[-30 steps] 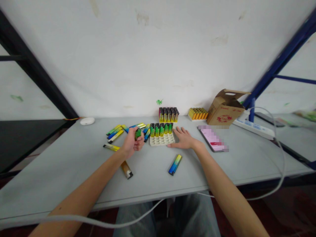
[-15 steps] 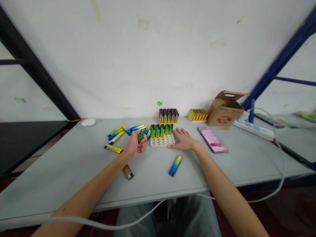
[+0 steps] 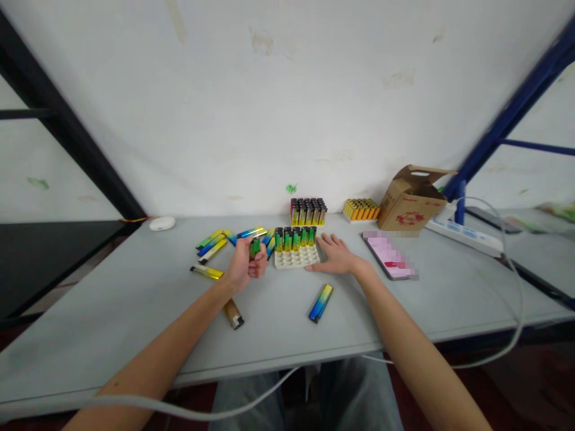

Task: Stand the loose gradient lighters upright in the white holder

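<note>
My left hand (image 3: 245, 263) is closed around a green lighter (image 3: 254, 247), just left of a white tray with round holes (image 3: 296, 258). In the tray's back rows stand several green-and-yellow lighters (image 3: 295, 239), upright with black tops; its front rows of holes are bare. My right hand (image 3: 336, 254) lies open and flat, fingers spread, against the tray's right side. A blue-and-yellow lighter (image 3: 320, 303) lies on the table before the tray. Left of and behind my left hand lie several loose lighters (image 3: 212, 248) in blue, yellow and green. A brown lighter (image 3: 233, 313) lies near my left wrist.
Against the wall stand a block of dark-topped lighters (image 3: 308, 211) and a tray of yellow-orange ones (image 3: 362, 209). Rightward are an open cardboard box (image 3: 408, 206), a phone (image 3: 387, 256) and a power strip (image 3: 467, 236). A white case (image 3: 162, 223) sits back left. A white cable (image 3: 202, 413) crosses the front.
The whole view has shifted very slightly. Both hands keep their places, the left still holding the green lighter and the right still flat by the tray.
</note>
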Action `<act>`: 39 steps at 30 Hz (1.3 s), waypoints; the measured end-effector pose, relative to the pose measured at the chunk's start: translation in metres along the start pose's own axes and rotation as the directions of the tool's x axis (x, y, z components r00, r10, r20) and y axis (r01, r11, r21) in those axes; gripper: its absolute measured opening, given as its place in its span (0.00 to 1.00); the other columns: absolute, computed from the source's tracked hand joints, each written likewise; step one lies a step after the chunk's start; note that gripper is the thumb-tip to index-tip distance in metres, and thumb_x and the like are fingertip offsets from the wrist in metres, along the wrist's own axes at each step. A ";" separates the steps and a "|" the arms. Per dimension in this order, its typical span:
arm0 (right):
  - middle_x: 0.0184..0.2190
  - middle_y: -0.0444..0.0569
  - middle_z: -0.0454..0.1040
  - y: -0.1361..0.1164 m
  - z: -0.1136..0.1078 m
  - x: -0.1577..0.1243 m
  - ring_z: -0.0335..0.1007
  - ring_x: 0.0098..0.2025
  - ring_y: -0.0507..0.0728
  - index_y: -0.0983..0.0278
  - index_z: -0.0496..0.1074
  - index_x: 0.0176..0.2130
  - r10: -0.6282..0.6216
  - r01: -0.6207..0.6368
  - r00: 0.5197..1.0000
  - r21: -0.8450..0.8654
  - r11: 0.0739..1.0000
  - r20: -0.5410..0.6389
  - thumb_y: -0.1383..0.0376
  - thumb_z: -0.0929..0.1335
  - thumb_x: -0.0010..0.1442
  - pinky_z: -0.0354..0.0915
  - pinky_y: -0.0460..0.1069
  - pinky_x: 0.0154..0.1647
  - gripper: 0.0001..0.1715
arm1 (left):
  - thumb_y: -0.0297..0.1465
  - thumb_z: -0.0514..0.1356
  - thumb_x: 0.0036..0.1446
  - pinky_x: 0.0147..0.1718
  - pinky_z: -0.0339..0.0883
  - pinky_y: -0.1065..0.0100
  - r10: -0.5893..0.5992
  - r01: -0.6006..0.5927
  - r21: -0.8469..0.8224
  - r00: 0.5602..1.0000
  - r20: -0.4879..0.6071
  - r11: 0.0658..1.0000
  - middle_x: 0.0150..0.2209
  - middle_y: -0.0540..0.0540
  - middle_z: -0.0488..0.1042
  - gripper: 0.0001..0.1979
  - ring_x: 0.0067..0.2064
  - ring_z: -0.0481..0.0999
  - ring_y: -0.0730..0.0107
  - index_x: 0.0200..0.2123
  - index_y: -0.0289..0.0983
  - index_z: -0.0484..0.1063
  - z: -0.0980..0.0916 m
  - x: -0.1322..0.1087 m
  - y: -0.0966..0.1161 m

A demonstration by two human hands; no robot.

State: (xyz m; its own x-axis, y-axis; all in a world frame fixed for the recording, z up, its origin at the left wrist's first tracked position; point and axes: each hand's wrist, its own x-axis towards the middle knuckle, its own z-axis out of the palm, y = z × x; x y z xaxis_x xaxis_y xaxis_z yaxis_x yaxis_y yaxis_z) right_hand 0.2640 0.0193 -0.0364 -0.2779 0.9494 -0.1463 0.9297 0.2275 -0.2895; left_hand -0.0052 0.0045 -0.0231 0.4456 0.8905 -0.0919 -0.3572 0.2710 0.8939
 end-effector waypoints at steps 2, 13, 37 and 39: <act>0.71 0.63 0.38 0.000 0.000 0.000 0.28 0.70 0.78 0.68 0.44 0.70 -0.002 0.002 1.000 0.000 1.000 0.001 0.27 0.63 0.43 0.36 0.67 0.68 0.73 | 0.48 0.46 0.60 0.12 0.42 0.78 -0.001 0.001 -0.006 1.000 0.001 1.000 0.14 0.59 0.44 0.24 0.14 0.42 0.81 0.18 0.38 0.55 0.001 0.000 0.000; 0.70 0.62 0.42 0.002 0.001 0.000 0.31 0.70 0.78 0.66 0.47 0.69 -0.019 0.019 0.999 0.001 1.000 -0.028 0.28 0.64 0.42 0.38 0.67 0.68 0.71 | 0.32 0.52 0.58 0.21 0.63 0.71 0.082 -0.094 -0.114 0.991 -0.106 0.989 0.22 0.49 0.65 0.09 0.22 0.65 0.71 0.31 0.33 0.67 0.013 -0.002 0.007; 0.38 0.50 0.80 -0.067 0.005 -0.015 0.75 0.40 0.57 0.60 0.75 0.48 -0.276 0.653 0.600 0.260 0.712 -0.751 0.63 0.66 0.62 0.70 0.54 0.45 0.15 | 0.39 0.67 0.51 0.45 0.73 0.58 0.146 -0.201 0.383 0.975 0.167 0.902 0.37 0.43 0.80 0.24 0.37 0.80 0.64 0.48 0.34 0.69 0.018 -0.002 -0.009; 0.37 0.49 0.80 -0.070 0.008 -0.014 0.76 0.40 0.57 0.60 0.75 0.48 -0.256 0.656 0.618 0.308 0.689 -0.744 0.63 0.68 0.61 0.70 0.54 0.45 0.15 | 0.39 0.66 0.51 0.46 0.73 0.58 0.145 -0.213 0.448 0.973 0.182 0.868 0.38 0.43 0.81 0.22 0.38 0.81 0.62 0.47 0.34 0.71 0.017 -0.002 -0.008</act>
State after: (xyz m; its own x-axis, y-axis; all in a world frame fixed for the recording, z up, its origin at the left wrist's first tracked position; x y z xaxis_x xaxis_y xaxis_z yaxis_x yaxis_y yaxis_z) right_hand 0.2006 -0.0121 -0.0219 -0.2298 0.6891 0.6873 0.3837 0.7131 -0.5867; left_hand 0.0112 -0.0057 -0.0229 0.5312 0.8387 0.1201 -0.0369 -0.1186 0.9923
